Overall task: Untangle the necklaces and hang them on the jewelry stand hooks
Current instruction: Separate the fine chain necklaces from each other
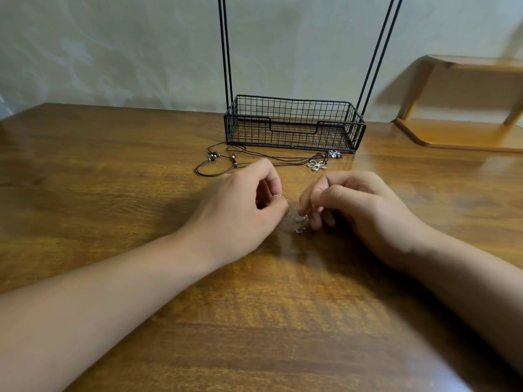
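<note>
Left arm: bare forearm reaches in from the lower left, angled up toward the middle, lying low over the worktop (113, 171).
Left hand (243, 205): back of the hand faces up, fingers curled inward, thumb and forefinger tips pressed together in a pinch on a thin chain (297, 220).
Right arm: bare forearm comes in from the lower right, angled up and leftward.
Right hand (359, 207): knuckles up, fingers bent and bunched, tips pointing down and pinching the same chain.
Spacing: the two hands sit close, fingertips facing each other with a small gap between them.
Wrists: both are roughly straight, in line with the forearms.
</note>
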